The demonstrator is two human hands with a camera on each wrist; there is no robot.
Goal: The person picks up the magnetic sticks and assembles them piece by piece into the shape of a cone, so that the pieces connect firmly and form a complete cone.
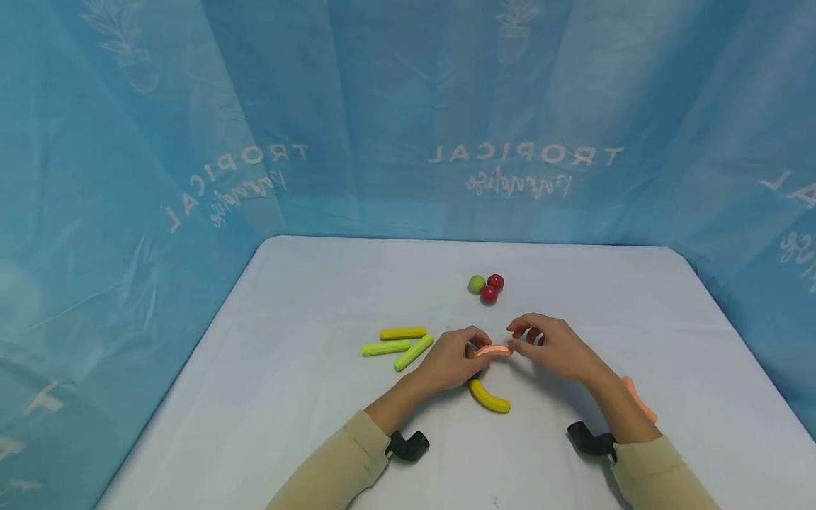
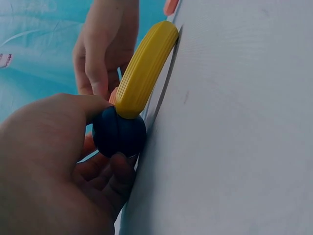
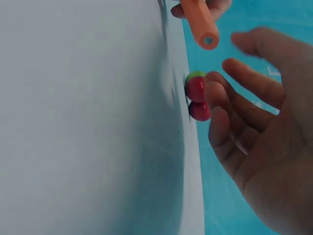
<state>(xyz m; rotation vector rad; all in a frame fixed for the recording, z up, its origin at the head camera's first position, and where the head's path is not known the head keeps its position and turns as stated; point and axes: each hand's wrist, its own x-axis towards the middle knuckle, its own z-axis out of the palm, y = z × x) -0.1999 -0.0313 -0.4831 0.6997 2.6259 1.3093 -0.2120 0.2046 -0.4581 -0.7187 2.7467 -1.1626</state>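
Left hand (image 1: 449, 363) pinches dark-blue plastic-looking ball (image 2: 120, 133) touching curved yellow plastic-like rod (image 1: 489, 398); right hand (image 1: 556, 348) loose, empty, by curved orange plastic-like rod (image 1: 494, 350); probably a joining step, calling for steady ball.

The left sleeve (image 1: 328, 464) is beige cloth, lightly creased, ending in a plain cuff (image 1: 370, 440). Just beside this sleeve's end sits a smooth, curved black wrist device (image 1: 411, 446). Right of the left sleeve are a matching beige right sleeve (image 1: 659, 476) and a second black device (image 1: 589, 439). Beyond the left sleeve, the left hand (image 1: 451, 360) is bare.
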